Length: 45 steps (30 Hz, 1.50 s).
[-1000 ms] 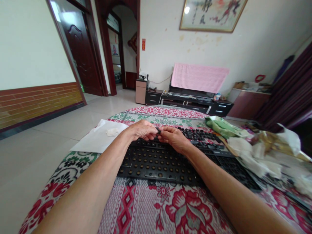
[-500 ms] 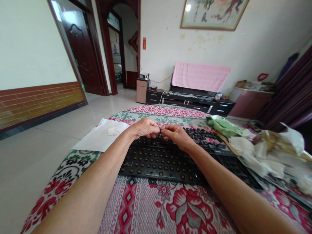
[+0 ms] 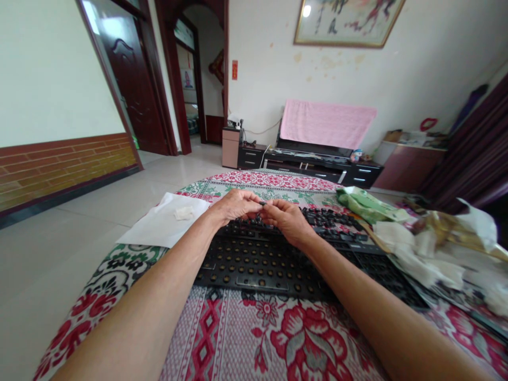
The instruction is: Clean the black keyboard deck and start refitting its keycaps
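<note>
A black keyboard (image 3: 246, 264) lies on the patterned tablecloth with its key sockets bare across the lower rows. Above its far edge, my left hand (image 3: 238, 205) and my right hand (image 3: 286, 218) meet fingertip to fingertip. Pinched between them is a small dark keycap (image 3: 262, 203), mostly covered by the fingers. Loose black keycaps (image 3: 327, 218) are heaped beyond the keyboard, just right of my right hand. My right forearm hides part of the keyboard's right side.
To the left lies a white sheet of paper (image 3: 153, 225) with a folded white wipe (image 3: 183, 213) on it. A green packet (image 3: 369, 205) and crumpled white cloths (image 3: 420, 254) sit at the right. The floral tablecloth (image 3: 238, 333) covers the table's near side.
Both hands have risen slightly, and the fingers have shifted around the keycap, so more of it shows. The keyboard and the things around it stay where they were.
</note>
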Available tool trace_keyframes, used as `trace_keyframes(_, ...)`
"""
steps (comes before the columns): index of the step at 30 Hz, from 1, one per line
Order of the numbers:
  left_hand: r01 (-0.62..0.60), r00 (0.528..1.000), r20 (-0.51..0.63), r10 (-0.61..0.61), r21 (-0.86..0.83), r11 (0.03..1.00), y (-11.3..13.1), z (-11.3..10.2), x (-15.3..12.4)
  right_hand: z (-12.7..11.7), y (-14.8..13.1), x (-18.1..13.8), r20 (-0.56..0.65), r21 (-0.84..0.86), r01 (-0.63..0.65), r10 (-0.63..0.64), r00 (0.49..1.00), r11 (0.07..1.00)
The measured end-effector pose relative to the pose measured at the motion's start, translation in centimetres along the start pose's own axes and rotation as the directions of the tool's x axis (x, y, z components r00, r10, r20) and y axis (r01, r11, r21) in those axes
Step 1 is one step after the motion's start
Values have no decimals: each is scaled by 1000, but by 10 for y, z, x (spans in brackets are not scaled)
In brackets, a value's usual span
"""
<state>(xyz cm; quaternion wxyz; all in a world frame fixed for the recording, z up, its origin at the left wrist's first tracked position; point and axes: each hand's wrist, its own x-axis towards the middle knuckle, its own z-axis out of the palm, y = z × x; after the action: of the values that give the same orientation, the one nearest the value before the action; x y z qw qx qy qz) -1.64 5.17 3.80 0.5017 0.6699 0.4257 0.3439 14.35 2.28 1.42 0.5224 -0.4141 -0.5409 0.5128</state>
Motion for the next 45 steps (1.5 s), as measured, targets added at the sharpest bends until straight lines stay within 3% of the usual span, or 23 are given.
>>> trace_keyframes(5,-11,1000,13,10,36,999,0,-2,-1,1,0,-2,32,-11,-9,10,999,1000)
trace_keyframes(10,42,998,54,-38,-72,997,-2,-5,-1,1,0,-4,58,-32,-3,5,998,999)
trace_keyframes(14,114,990,94,-107,-72,991,2,-10,-4,0,0,-2,95,-163,151,-137,986,975)
trace_keyframes(18,176,968,165,-189,88,980,10,-16,-12,-3,-5,-3,311,-360,420,-317,896,833)
trace_keyframes(23,179,936,238,-258,306,935,16,-20,-17,-2,-17,-9,520,-590,593,-304,798,548)
trace_keyframes(27,126,933,264,-244,394,910,14,-17,-15,-2,-19,-11,582,-622,642,-284,762,449)
trace_keyframes(29,94,945,249,-209,408,908,12,-16,-13,-4,-17,-9,548,-644,614,-285,787,457)
trace_keyframes(31,74,959,220,-181,423,903,12,-15,-12,-8,-13,-7,469,-667,525,-250,847,528)
trace_keyframes(33,77,965,194,-178,441,894,12,-15,-12,-14,-10,-4,393,-666,406,-168,904,626)
trace_keyframes(36,95,961,191,-201,453,886,13,-15,-13,-20,-6,-2,355,-646,282,-48,934,709)
trace_keyframes(41,102,954,198,-224,489,866,14,-12,-14,-23,-5,-3,350,-663,234,19,937,711)
trace_keyframes(45,84,954,208,-218,512,855,12,-11,-14,-23,-7,-4,327,-731,225,41,944,645)
